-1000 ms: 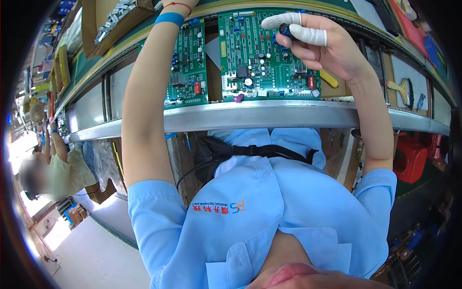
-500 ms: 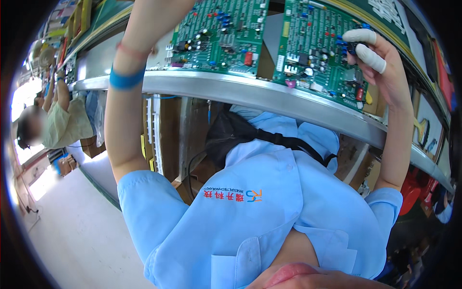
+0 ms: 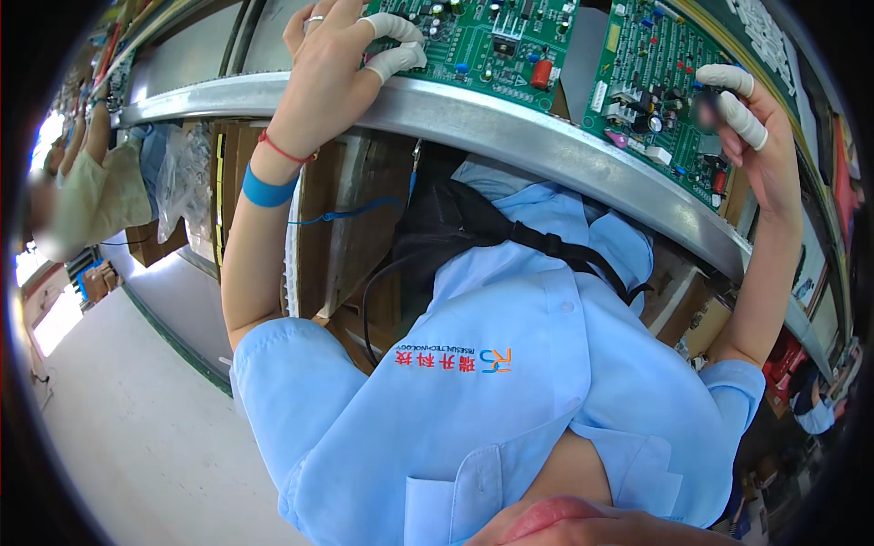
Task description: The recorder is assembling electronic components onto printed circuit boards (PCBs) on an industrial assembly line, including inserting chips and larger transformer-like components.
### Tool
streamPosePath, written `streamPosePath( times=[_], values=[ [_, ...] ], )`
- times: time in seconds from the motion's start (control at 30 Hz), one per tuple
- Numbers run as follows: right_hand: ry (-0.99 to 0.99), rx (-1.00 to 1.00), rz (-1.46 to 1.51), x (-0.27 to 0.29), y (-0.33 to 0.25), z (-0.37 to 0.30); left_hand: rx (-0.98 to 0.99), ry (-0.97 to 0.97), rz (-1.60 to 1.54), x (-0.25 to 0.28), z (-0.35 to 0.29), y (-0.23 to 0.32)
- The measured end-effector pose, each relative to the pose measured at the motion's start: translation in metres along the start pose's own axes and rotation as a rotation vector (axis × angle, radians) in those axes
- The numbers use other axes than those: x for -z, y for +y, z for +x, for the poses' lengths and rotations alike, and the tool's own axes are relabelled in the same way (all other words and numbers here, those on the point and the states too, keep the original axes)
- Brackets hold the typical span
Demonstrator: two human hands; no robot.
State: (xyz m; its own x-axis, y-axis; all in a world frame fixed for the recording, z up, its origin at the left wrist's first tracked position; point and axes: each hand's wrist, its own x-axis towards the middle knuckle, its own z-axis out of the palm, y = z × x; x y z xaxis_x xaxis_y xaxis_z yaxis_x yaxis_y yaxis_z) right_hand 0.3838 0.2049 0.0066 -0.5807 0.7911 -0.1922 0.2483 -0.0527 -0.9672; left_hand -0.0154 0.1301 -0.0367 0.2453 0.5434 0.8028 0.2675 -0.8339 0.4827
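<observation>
My left hand [image 3: 339,73], with white finger cots on thumb and forefinger, pinches at the near left corner of a green circuit board [image 3: 455,68]. That board carries capacitors, a heat sink and a red component. To its right lies a second green circuit board [image 3: 637,73], similarly populated. Over its right side, my right hand [image 3: 760,123], also wearing two finger cots, has its fingertips closed around a small dark part [image 3: 706,111]. This part is blurred, so its kind cannot be made out. Both boards rest just beyond the metal rail.
A metal rail [image 3: 510,123] runs along the near side of the boards. White small parts [image 3: 765,41] lie in a heap at the far right. Cardboard boxes [image 3: 360,227] stand below the rail. A blue cord [image 3: 350,214] hangs there. Another person [image 3: 100,182] is at the far left.
My left hand has come down from the upper edge to the left board's near corner, its fingers now pinched there. Both boards appear further right in the view. My right hand stays over the right board.
</observation>
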Motion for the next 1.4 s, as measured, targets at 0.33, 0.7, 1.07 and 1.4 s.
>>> streamPosePath(
  times=[0.33, 0.7, 1.07, 1.4],
  values=[
    [0.01, -0.029, -0.048, -0.007, -0.002, 0.006, 0.119, 0.0, -0.034, 0.001, -0.022, -0.009],
    [-0.027, -0.05, -0.118, -0.015, -0.007, 0.017, 0.475, -0.477, 0.652, 0.01, 0.011, 0.036],
    [-0.03, -0.082, -0.154, -0.022, -0.011, 0.025, 0.413, -0.507, 0.642, 0.009, 0.004, 0.028],
    [-0.1, -0.102, -0.176, -0.113, -0.079, 0.07, 0.408, 0.056, 0.824, 0.039, -0.009, 0.027]
  ],
)
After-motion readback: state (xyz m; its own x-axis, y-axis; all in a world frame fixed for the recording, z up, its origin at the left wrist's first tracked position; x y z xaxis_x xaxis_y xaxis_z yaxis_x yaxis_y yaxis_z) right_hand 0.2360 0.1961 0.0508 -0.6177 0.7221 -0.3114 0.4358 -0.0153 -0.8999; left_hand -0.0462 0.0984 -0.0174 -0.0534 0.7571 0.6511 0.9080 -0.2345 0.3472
